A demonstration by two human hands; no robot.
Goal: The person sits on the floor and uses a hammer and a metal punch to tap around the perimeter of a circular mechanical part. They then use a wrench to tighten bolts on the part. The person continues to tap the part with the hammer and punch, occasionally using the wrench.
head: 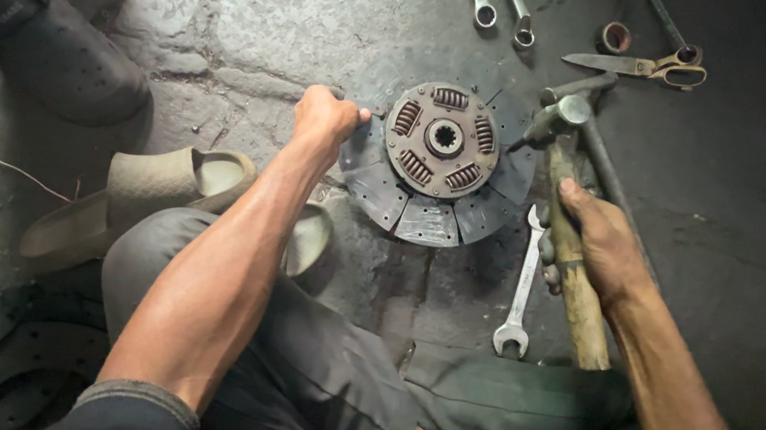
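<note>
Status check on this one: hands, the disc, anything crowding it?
Left hand gripping clutch disc at its left edge. Right hand shut on hammer, head at disc's right edge. Spanner on floor beside disc; scissors beyond.

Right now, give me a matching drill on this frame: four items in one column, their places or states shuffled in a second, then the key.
Things:
1. clutch disc
2. hammer
3. open-end spanner
4. scissors

Places or states:
A. flat on the floor just left of the hammer handle, touched by neither hand
B. gripped at its left rim by the left hand
C. lying near the top edge, beyond the hammer head
D. held by its wooden handle in the right hand, head beside the disc's right edge

Pairs: 1-B, 2-D, 3-A, 4-C
</note>
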